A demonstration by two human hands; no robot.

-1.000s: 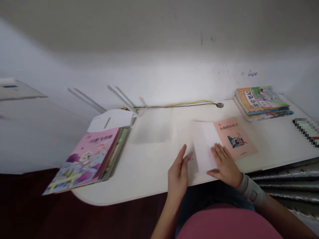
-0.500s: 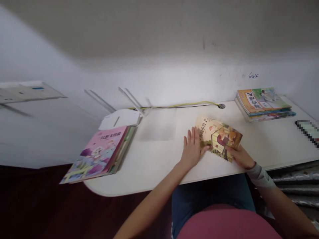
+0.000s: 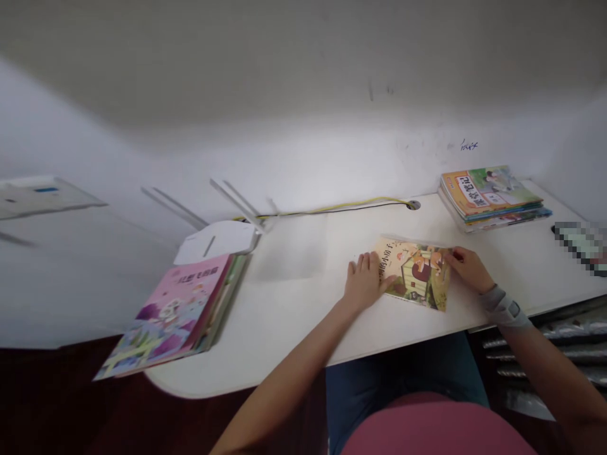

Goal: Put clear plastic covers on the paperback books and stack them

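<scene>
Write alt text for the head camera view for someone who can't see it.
A person holds a picture book on a white desk, left hand flat on its left edge, right hand gripping its right corner. A left book stack and a right book stack lie at the desk's ends.

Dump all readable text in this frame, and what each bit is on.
"的小房子": cover of the picture book; the title's start is hidden under the left hand.
"飞的猫", blurred and uncertain: pink book at left.
Title on the orange book, far right: too blurred to read.
Pen scribble above it: unreadable.
</scene>
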